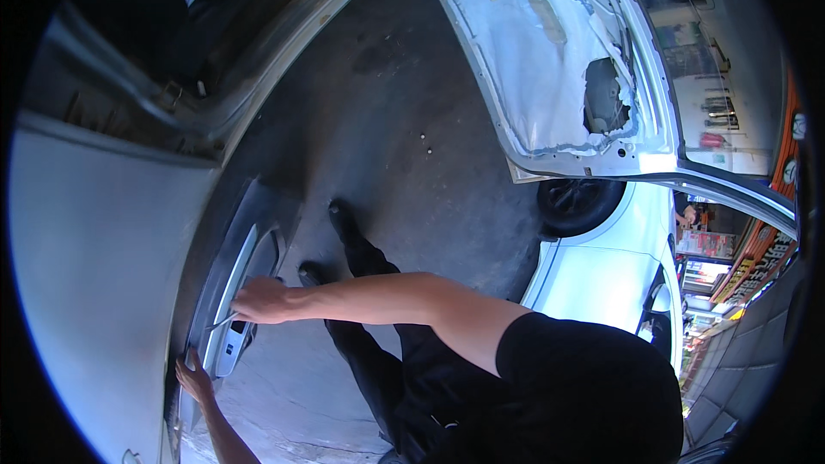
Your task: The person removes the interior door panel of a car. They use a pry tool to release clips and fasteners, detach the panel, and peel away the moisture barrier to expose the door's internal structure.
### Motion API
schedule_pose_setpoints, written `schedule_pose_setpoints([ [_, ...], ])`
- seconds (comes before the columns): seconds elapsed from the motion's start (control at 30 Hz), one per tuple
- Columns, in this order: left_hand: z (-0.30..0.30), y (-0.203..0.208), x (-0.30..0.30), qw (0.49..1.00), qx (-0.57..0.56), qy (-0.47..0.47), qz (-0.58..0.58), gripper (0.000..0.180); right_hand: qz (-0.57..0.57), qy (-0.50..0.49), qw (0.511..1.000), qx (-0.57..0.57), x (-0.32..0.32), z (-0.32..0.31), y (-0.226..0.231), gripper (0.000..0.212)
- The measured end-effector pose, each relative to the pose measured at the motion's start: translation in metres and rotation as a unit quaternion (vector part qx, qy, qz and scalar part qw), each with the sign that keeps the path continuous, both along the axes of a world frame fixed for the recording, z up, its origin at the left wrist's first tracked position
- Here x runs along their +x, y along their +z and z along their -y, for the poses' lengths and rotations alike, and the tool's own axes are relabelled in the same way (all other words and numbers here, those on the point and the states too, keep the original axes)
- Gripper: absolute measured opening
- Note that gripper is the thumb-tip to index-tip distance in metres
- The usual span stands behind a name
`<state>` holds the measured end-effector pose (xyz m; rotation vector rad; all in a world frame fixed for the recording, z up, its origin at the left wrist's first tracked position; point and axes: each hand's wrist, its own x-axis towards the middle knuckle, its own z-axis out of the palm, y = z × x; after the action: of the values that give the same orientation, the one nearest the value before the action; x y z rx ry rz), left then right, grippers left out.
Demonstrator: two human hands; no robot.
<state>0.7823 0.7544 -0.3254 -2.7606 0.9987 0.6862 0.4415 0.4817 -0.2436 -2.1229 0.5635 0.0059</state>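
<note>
A door trim panel (194, 279) with a silver armrest strip (244, 262) and a window switch plate (230, 349) stands at the left, beside the pale car body. My right hand (262, 301) reaches across to it, closed round a thin metal tool (223, 321) shaped like a screwdriver shaft. Its handle is hidden in my fist, and its tip meets the panel near the strip. Lower down, my left hand (196, 378) rests against the panel's edge with fingers apart. What lies under its fingertips is hard to see.
An opened car door (550, 51), stripped of trim, hangs at the upper right. Past it are a wheel (581, 206) and the front of a white car (593, 279). The car's door opening (232, 112) is at the upper left. My shoes (314, 273) stand on the dark floor.
</note>
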Motion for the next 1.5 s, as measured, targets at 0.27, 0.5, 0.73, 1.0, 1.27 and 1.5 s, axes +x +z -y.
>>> schedule_pose_setpoints([
  [0.27,0.026,-0.028,-0.051,0.993,-0.025,-0.009,0.118,0.079,-0.286,-0.219,0.913,0.194,-0.244,-0.014,-0.047,0.042],
  [0.5,0.045,-0.081,-0.148,0.993,0.100,-0.057,0.026,0.075,-0.226,-0.568,0.744,0.271,-0.457,-0.029,-0.039,0.038],
  [0.73,0.223,-0.036,-0.411,0.912,0.033,-0.122,-0.391,0.041,-0.011,-0.778,0.628,0.007,-0.546,0.108,0.128,0.027],
  [1.0,0.557,0.182,-0.666,0.771,-0.163,-0.244,-0.565,0.023,0.011,-0.790,0.518,-0.329,-0.606,0.249,0.301,0.029],
  [1.27,0.725,0.278,-0.783,0.638,-0.231,-0.260,-0.687,0.016,0.121,-0.838,0.317,-0.426,-0.628,0.253,0.296,0.024],
  [1.5,0.754,0.257,-0.842,0.639,-0.049,-0.196,-0.742,0.043,-0.010,-0.949,0.203,-0.241,-0.604,0.220,0.263,0.025],
])
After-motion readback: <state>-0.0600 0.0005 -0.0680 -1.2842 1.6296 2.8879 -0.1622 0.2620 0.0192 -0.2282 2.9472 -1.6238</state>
